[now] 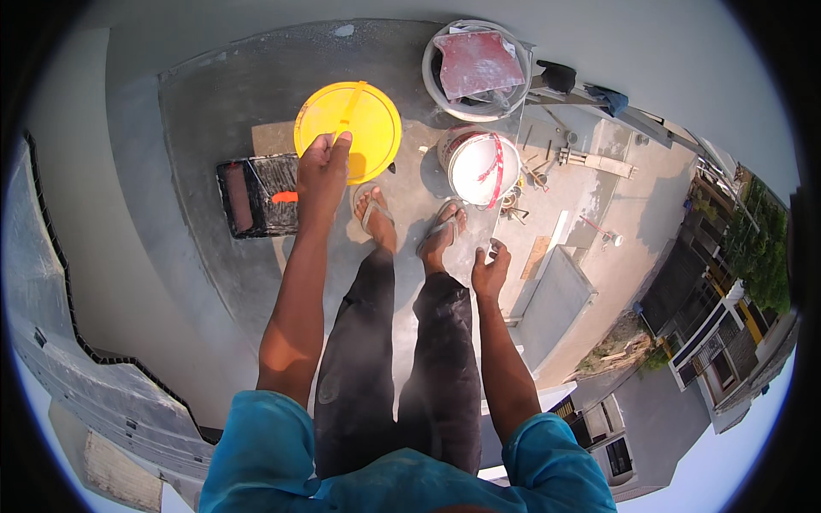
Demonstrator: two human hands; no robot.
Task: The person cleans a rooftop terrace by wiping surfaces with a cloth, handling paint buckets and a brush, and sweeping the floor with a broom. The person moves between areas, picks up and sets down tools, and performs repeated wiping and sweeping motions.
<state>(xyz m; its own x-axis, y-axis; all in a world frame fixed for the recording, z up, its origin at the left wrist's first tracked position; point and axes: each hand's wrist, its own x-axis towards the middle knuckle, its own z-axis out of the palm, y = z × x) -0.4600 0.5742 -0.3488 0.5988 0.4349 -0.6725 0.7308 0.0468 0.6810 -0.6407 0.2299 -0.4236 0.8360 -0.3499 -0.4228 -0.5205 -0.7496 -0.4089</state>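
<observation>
My left hand (323, 175) is closed on a yellow strap-like handle lying across a round yellow lid (374, 137). Whether a bucket sits beneath this lid is hidden. Left of that hand lies a black paint tray (278, 173), smeared with pale paint, with a roller (240, 198) in it and an orange handle (285, 197) partly behind my wrist. My right hand (490, 269) hangs empty, fingers loosely bent and apart. Ahead of it stands a white bucket (485, 171) with a red-and-white band across its opening.
A grey round tub (430, 73) holding a dusty red flat piece (481, 64) stands at the far side. My sandalled feet are on the grey floor (205, 120). Beyond its right edge, scattered tools (537, 175) lie on a paler surface (629, 175). A wall rises on the left.
</observation>
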